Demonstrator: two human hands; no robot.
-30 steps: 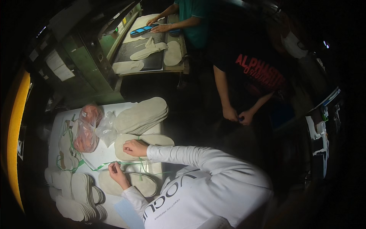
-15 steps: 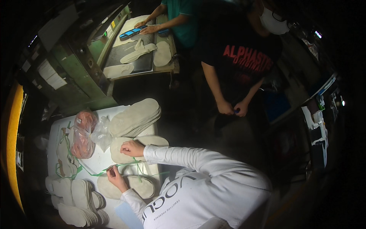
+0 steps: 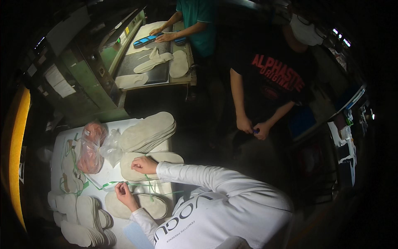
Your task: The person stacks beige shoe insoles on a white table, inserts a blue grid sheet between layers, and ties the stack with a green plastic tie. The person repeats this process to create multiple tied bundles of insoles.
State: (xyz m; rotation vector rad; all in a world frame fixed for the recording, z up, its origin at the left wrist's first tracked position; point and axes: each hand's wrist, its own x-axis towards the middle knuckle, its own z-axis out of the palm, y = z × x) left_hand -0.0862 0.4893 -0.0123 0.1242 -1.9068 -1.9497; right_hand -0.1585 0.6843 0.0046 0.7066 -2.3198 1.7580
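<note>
My right hand (image 3: pixel 144 165) is held over a pile of pale shoe-sole pieces (image 3: pixel 129 171), its fingers closed in a pinch; whatever they hold is too small to make out. Closer to me, my left hand (image 3: pixel 125 195) has its fingers pinched at a thin green string (image 3: pixel 108 184). The string runs across the white tabletop between the two sole piles and trails loosely beside my right hand. Under my left hand lies another pile of sole pieces (image 3: pixel 153 206), with green string over it.
A tall sole stack (image 3: pixel 148 130) and a clear bag of orange-brown items (image 3: pixel 92 151) sit farther away. More sole stacks (image 3: pixel 78 211) lie at left. A person in black (image 3: pixel 269 79) stands across; another person in green (image 3: pixel 203 25) works at a bench (image 3: pixel 157 74).
The view has shifted slightly. My hands stay close to the same places, still pinched, with my left hand drawn slightly down. The person in black has leaned a little to the right.
</note>
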